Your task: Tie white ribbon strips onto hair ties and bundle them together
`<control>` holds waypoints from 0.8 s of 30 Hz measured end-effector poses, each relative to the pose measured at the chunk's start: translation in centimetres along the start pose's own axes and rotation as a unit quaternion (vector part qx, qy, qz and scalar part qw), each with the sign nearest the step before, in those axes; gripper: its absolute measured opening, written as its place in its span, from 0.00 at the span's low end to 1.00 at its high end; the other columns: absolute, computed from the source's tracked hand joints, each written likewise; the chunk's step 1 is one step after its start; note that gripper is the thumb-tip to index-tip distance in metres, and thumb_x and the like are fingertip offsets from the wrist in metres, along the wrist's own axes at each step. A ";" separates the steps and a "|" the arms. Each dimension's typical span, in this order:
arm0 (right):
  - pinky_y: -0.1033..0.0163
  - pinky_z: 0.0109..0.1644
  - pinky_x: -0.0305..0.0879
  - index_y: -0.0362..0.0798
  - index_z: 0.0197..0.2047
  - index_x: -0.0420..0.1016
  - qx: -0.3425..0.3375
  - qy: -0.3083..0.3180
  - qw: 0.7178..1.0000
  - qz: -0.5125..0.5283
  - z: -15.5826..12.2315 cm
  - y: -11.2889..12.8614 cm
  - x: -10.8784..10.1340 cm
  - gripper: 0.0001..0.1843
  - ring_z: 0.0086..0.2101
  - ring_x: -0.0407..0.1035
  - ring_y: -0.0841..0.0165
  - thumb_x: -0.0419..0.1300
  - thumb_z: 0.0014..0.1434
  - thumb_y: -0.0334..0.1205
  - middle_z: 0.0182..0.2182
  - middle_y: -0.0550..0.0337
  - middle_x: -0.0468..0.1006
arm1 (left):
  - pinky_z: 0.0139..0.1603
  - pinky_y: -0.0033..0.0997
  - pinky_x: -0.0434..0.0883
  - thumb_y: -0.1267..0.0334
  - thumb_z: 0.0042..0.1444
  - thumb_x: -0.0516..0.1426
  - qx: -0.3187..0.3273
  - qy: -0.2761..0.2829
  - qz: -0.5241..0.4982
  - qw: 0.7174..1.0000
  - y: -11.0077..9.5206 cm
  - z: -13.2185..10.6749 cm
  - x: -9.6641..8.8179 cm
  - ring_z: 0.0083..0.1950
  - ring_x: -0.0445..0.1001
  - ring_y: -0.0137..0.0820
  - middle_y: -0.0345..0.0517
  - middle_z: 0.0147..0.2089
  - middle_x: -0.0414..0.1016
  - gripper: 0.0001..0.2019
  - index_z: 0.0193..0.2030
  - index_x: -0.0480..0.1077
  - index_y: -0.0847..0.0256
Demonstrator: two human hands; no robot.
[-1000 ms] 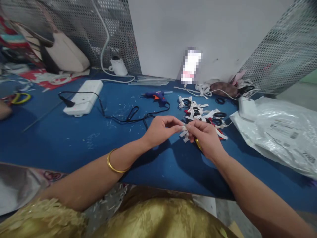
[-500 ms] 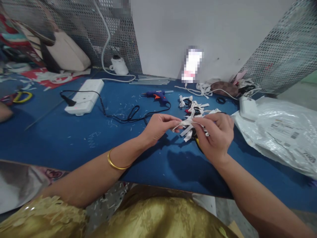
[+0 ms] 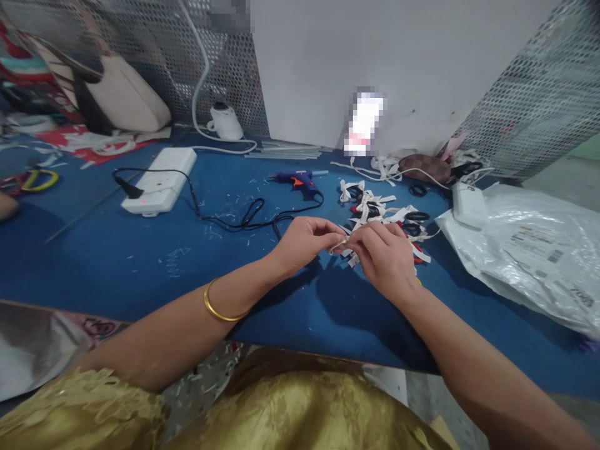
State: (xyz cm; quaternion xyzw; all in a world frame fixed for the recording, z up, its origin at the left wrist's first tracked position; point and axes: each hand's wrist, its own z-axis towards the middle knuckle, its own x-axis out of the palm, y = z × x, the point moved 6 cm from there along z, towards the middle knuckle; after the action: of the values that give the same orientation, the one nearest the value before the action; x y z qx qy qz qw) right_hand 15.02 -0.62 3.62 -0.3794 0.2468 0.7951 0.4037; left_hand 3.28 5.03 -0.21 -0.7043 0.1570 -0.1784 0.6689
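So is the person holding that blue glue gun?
No, the glue gun lies on the table, apart from the left hand and right hand.

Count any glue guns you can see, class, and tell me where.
1: the blue glue gun lies on the table, beyond the left hand and left of the white ribbon pieces. Others may be hidden.

The left hand (image 3: 302, 248) and right hand (image 3: 388, 261) are bare. A thin gold bangle (image 3: 207, 302) — smooth, round, shiny — circles the left forearm (image 3: 169, 337). The left sleeve (image 3: 79, 415) is golden olive, with ruffled trim (image 3: 110, 387). The cloth (image 3: 300, 409) over the front of the body is similarly golden, glossy and faintly patterned.
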 end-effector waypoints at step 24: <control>0.58 0.46 0.55 0.48 0.33 0.67 0.079 -0.010 0.997 0.007 -0.2 -0.9 0.2 0.07 0.34 0.66 0.66 0.51 0.61 0.33 0.30 0.60 0.73 | 0.34 0.28 0.69 0.60 0.47 0.61 -0.010 0.053 0.008 0.999 0.2 -0.2 0.7 0.27 0.71 0.27 0.43 0.26 0.74 0.09 0.32 0.74 0.65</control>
State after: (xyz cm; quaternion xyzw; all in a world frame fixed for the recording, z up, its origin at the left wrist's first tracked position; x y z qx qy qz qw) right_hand 15.79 -0.15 3.24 -0.3368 0.3079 0.7794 0.4293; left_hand 3.80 4.56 -0.36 -0.6989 0.1998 -0.2084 0.6543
